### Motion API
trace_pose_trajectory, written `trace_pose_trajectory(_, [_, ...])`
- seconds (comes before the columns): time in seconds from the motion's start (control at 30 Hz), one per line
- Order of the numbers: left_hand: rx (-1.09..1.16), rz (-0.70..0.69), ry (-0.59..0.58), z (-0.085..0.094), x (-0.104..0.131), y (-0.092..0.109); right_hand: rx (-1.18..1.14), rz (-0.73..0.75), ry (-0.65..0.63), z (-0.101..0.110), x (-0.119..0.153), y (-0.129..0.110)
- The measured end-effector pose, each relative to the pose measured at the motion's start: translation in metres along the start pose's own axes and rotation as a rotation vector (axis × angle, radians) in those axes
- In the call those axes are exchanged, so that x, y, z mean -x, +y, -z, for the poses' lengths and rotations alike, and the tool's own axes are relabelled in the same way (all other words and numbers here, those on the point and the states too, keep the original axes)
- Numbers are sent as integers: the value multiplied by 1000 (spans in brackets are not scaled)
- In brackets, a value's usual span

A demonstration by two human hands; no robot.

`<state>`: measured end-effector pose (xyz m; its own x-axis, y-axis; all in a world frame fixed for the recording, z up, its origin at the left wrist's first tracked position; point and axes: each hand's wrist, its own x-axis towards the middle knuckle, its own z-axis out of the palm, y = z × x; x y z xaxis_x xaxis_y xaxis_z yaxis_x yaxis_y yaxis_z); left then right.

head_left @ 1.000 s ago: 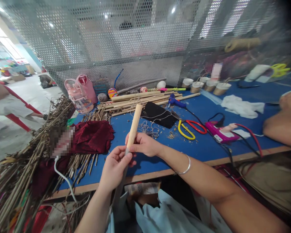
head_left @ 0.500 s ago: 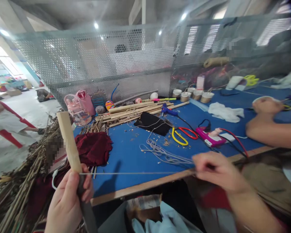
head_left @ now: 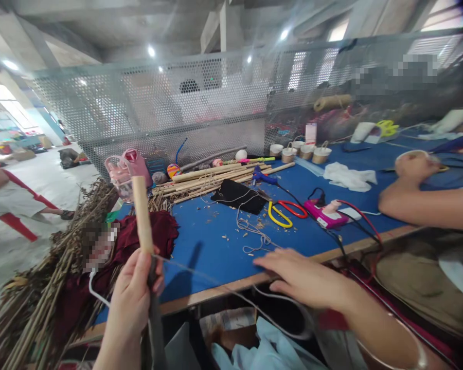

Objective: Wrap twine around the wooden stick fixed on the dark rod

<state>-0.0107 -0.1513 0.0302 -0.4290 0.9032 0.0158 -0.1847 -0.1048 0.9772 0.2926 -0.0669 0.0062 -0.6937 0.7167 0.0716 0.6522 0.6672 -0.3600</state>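
Observation:
My left hand (head_left: 133,290) is wrapped round an upright wooden stick (head_left: 142,213), pale at the top. Below the fingers runs a dark grey length (head_left: 156,329); whether it is one piece with the stick I cannot tell. Thin grey cord (head_left: 185,266) leaves the stick at my left fingers and sags in a slack loop towards the lap. My right hand (head_left: 299,275) hovers over the table's front edge, fingers stretched out, with a loop of cord hanging below it. More cord (head_left: 250,226) lies loosely coiled on the blue tabletop (head_left: 208,257).
Yellow-and-red-handled scissors (head_left: 281,220), a blue glue gun (head_left: 264,176), a black cloth (head_left: 241,196) and a magenta power strip (head_left: 326,213) lie beyond. Wooden sticks (head_left: 216,174) are piled behind. Dry stalks (head_left: 42,288) crowd the left. Another person's arm (head_left: 428,203) rests at right.
My right hand has moved left and its fingers have straightened. The cord, taut before, now hangs slack. My left hand has shifted right and slightly up with the stick.

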Motion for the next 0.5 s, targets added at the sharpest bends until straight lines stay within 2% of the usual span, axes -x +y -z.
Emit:
trace_pose_trajectory(0.07, [-42,14,-76,-12,-1,-3,-188,58,52,13,-14,-13])
trace_pose_trajectory(0.17, [-149,28,-180,-32,-2,-6,-789,189,279,25,-46,-41])
trace_pose_trajectory(0.2, [-188,23,-199,-38,-4,-7,-965,181,352,25,-58,-51])
trace_pose_trajectory(0.23, [-220,30,-213,-43,-6,-8,-1095,158,372,23,-71,-60])
trace_pose_trajectory(0.27, [-246,34,-220,-48,-8,-8,-1193,141,326,19,-82,-68])
trace_pose_trajectory(0.33, [-300,28,-201,-53,-13,-10,-1301,154,84,10,-102,-78])
trace_pose_trajectory(0.4, [-329,3,-166,-53,-18,-13,-1292,194,-139,3,-116,-81])
trace_pose_trajectory(0.43, [-333,-9,-150,-51,-20,-15,-1271,196,-195,0,-120,-80])
trace_pose_trajectory(0.5, [-325,-15,-134,-47,-23,-19,-1255,153,-222,-2,-126,-77])
